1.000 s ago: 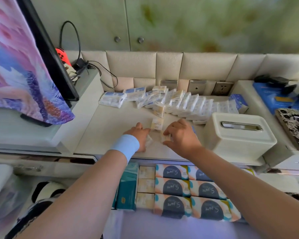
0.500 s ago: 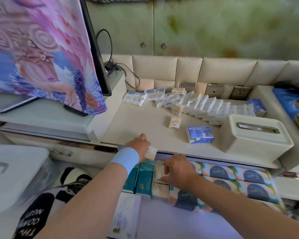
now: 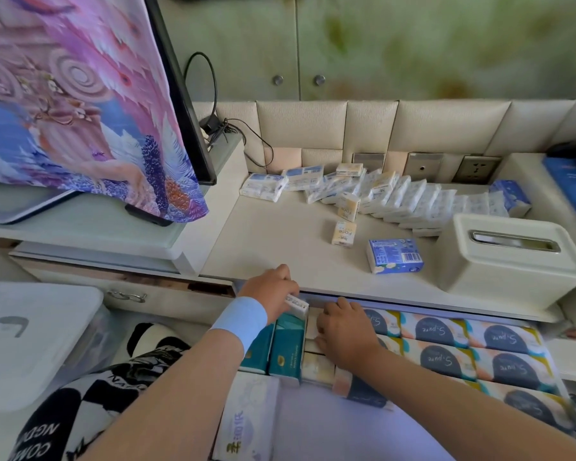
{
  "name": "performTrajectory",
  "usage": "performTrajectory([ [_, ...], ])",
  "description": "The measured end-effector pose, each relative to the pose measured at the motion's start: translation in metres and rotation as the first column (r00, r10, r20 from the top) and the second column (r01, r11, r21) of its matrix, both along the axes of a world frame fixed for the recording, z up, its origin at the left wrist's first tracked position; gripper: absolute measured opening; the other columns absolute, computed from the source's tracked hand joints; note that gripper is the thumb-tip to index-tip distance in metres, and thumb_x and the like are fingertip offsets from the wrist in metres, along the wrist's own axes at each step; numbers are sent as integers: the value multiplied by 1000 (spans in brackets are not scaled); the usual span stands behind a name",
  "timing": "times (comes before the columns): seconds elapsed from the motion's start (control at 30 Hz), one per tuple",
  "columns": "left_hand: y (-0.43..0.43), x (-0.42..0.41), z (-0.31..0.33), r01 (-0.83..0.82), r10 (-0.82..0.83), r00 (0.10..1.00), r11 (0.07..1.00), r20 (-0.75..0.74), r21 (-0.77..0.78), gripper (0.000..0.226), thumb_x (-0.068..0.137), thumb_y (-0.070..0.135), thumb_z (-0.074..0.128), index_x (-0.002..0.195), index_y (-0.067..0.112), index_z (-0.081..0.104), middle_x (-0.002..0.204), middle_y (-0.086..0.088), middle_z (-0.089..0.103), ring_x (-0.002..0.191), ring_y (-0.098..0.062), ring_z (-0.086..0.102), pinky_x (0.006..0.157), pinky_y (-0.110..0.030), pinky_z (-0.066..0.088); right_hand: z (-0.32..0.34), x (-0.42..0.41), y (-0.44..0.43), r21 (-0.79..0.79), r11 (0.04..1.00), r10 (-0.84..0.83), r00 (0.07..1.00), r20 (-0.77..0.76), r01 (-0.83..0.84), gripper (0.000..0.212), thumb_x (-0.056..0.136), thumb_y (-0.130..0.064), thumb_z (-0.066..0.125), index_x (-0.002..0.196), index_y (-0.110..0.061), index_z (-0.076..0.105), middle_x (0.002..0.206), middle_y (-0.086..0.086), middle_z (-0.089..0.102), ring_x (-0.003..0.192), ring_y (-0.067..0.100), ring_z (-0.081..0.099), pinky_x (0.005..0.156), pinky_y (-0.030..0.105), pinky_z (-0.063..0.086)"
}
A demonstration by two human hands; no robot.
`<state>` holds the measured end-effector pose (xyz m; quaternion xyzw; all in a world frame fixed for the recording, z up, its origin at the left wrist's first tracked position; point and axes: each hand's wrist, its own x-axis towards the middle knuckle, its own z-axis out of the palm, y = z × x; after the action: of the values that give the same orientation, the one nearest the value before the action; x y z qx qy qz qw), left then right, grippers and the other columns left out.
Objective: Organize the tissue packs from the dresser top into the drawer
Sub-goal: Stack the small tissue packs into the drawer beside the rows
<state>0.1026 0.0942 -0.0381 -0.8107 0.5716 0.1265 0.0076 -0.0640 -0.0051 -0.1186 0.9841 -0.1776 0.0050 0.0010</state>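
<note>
We are at the front edge of the desk (image 3: 280,241), feeding small packs into the open drawer (image 3: 316,420). Our left grip (image 3: 269,290), a pale blue band on its wrist, pinches a small white tissue pack (image 3: 296,302) just off the desk's front edge, above the drawer's left part. Our right grip (image 3: 346,334) lies palm down inside the drawer on a narrow column of small beige packs (image 3: 317,367). We cannot tell whether it pinches one beneath the palm. That column runs between the upright teal packs (image 3: 288,347) on its left and the patterned large packs (image 3: 446,331) on its right.

The step in hand looks like seating the white pack in that column. To do it well, we would press the beige packs level with the right grip and hold a gap open. Then we would lower the white pack flat against its neighbours rather than wedge it in corner first. The wrapping looks soft, so a light pinch should do. The pack should sit no higher than the teal packs, or the drawer may catch under the desk.

Much is left: a leaning row of white packs (image 3: 409,201) along the rear edge, two beige packs (image 3: 344,233) standing mid-desk, and a blue pack (image 3: 394,255) beside the tissue box (image 3: 509,261) at the right end.
</note>
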Motion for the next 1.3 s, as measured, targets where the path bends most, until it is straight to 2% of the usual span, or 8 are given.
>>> performTrajectory([
  [0.1,1,1,-1,5,-4,1000,1000,-15,18,24,94,28,62,117,23,64,121,2,49,103,-18,53,82,-33,48,14,7,4,269,962,-104,975,198,48,31,82,-45,50,100,-21,58,93,-1,60,77,23,59,60,34,45],
  [0.23,-4,-2,8,-59,75,990,989,-119,135,31,95,37,57,123,26,63,115,0,62,101,-22,59,84,-35,49,25,9,6,497,867,-165,928,333,-24,50,83,-32,66,125,-21,42,119,-1,51,87,22,60,65,38,52],
  [0.47,-1,-18,10,-179,249,870,964,-425,198,34,93,44,59,119,24,65,113,-1,66,101,-19,62,94,-37,49,34,-6,0,464,876,13,968,251,-132,37,80,-43,73,104,-22,54,102,-2,61,85,20,59,71,37,49],
  [0.63,8,-28,3,-54,114,976,951,-185,304,43,93,38,58,135,32,53,139,3,52,119,-22,54,98,-35,45,38,-22,8,187,980,92,992,-83,-75,47,81,-68,55,107,-29,58,105,-2,63,101,20,51,93,36,34],
  [0.87,10,-30,-4,10,20,997,934,-79,358,48,92,34,60,139,34,50,146,0,35,122,-26,49,100,-40,46,16,-17,24,-58,996,58,982,-179,-70,34,75,-51,69,91,-21,69,90,7,64,93,31,57,89,49,34],
  [1.0,2,-26,-1,15,18,996,925,-83,380,48,93,36,59,140,33,49,145,1,42,123,-25,51,99,-39,46,6,-14,11,-55,996,64,994,-86,-69,34,66,-59,67,73,-26,72,80,2,60,84,25,53,75,44,45],
  [1.13,-19,-19,11,-1,48,990,943,-134,332,40,94,36,56,132,26,57,127,-1,60,108,-24,59,91,-34,50,26,-3,-5,110,990,74,990,117,-87,40,83,-49,42,89,-26,74,82,-1,62,77,22,60,69,34,44],
  [1.3,-57,-6,35,-81,103,981,988,-167,133,26,94,31,54,119,28,62,115,4,62,98,-20,58,87,-33,49,56,18,-40,201,978,-135,909,394,58,15,84,-26,60,90,-18,71,86,3,62,74,27,62,54,34,49],
])
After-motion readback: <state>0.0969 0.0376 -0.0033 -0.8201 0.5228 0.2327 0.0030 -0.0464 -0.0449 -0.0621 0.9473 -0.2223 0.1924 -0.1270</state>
